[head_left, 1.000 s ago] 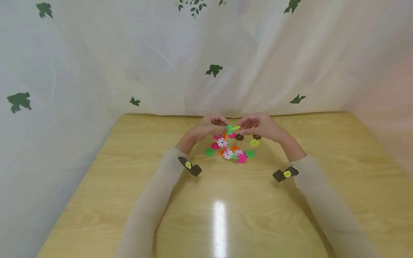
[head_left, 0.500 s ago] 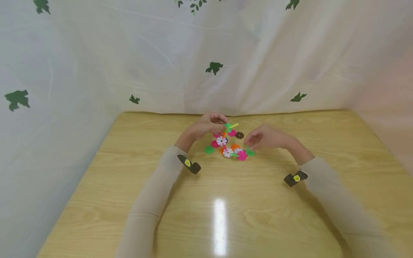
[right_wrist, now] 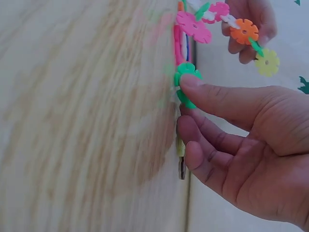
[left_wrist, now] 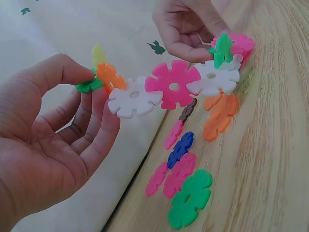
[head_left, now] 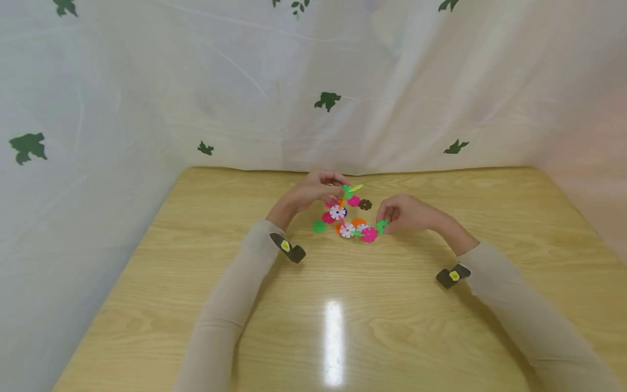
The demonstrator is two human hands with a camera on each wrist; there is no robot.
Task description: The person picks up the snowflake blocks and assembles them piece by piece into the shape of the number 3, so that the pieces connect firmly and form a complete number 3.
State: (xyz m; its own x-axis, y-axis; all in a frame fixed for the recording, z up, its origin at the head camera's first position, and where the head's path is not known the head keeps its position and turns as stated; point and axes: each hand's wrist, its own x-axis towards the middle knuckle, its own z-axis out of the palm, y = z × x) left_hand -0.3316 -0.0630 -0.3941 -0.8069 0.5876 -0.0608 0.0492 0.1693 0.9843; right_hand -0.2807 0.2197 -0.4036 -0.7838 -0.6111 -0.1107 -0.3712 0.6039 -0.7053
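Thumb and fingers of my left hand pinch a green flower-shaped disc at the upper end of a linked chain. Beside it in that chain are a yellow disc and an orange disc. A white disc, a pink disc and another white disc follow. At the lower end are a small green disc and a pink disc. My right hand pinches a separate green disc between thumb and fingertips, close to the chain's pink end.
Loose discs lie on the wooden table under the chain: green, blue, orange, brown and several pink ones. Yellow and brown discs lie behind my right fingers. A pale curtain hangs behind the table.
My right hand has left the chain's yellow end, moved right and toward me, and taken hold of the green disc. My left hand stays nearly still, holding the chain.
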